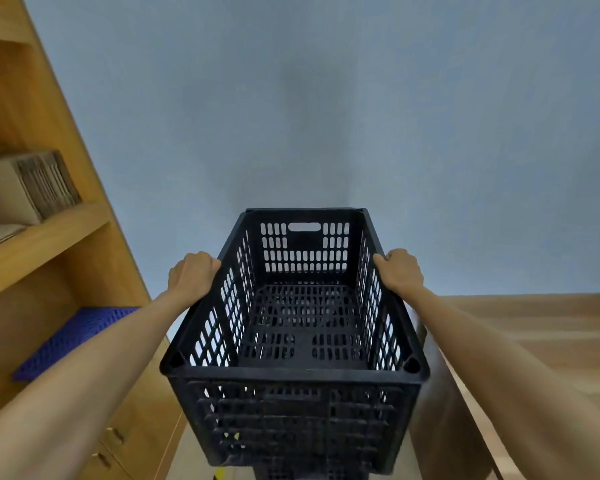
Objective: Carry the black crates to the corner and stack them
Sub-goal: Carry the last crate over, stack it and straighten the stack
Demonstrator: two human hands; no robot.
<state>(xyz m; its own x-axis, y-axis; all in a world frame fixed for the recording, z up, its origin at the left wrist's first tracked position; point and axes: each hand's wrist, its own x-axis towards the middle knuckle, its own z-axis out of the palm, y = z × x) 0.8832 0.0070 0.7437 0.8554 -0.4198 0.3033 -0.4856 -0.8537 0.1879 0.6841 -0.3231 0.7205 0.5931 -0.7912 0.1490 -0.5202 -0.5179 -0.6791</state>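
An empty black crate (298,344) with slotted walls fills the lower middle of the head view, its open top towards me. My left hand (192,274) grips the rim of its left long side. My right hand (400,271) grips the rim of the right long side. Both arms reach forward along the crate. Under its near wall shows a dark slotted edge (284,472), apparently another black crate, mostly hidden. A plain grey-blue wall (326,116) stands close behind the crate's far end.
A wooden shelf unit (49,244) rises on the left, holding a cardboard box (32,188) and a blue perforated panel (73,337). Cabinet doors with metal hinges (113,436) sit below it. A wooden surface (534,334) extends on the right.
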